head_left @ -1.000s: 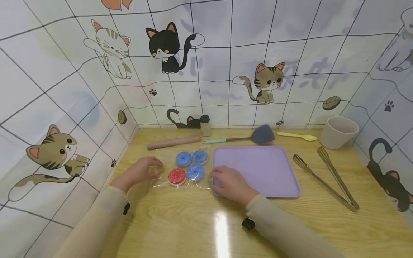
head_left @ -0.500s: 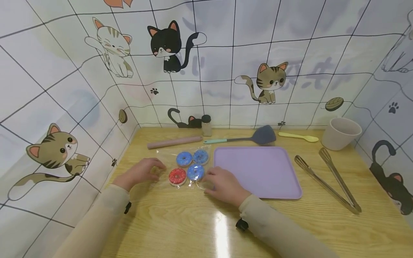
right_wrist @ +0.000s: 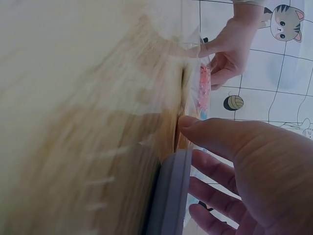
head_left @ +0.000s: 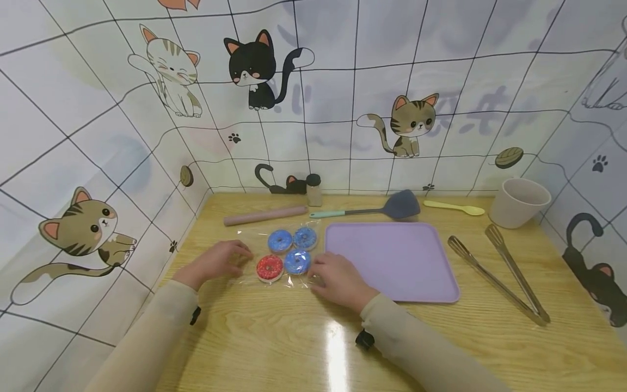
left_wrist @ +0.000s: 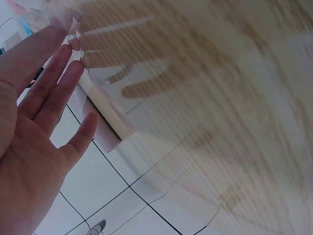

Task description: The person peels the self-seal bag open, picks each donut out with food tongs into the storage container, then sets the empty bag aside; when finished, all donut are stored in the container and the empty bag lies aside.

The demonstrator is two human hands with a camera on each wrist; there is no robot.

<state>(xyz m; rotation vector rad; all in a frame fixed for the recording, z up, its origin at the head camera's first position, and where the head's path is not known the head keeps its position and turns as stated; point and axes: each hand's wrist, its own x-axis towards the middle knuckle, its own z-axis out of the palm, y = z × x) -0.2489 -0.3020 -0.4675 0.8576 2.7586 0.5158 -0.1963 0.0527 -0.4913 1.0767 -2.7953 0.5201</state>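
Observation:
Four-sided clear plastic bag (head_left: pixel 250 238) lies flat on the table, with several toy donuts in it: a red donut (head_left: pixel 269 268) at the front left and blue donuts (head_left: pixel 280 240) around it. My left hand (head_left: pixel 215 262) is at the bag's left edge, thumb and fingers apart; in the left wrist view the fingertips (left_wrist: pixel 73 68) reach the film. My right hand (head_left: pixel 342 280) is at the bag's right edge, over the left rim of the purple tray (head_left: pixel 392 261). In the right wrist view its thumb and fingers stand apart near the tray's edge.
Behind the bag lie a rolling pin (head_left: pixel 264 216), a seasoning jar (head_left: pixel 313 190), a spatula (head_left: pixel 399 205) and a yellow spoon (head_left: pixel 455 207). Metal tongs (head_left: pixel 499 275) lie right of the tray. A beige cup (head_left: pixel 516 204) stands at the back right, by the cat-patterned wall (head_left: pixel 333 98).
My right hand has moved left, off the tray's inside toward the bag's right edge. My left hand has shifted slightly right. The bag and donuts look unmoved.

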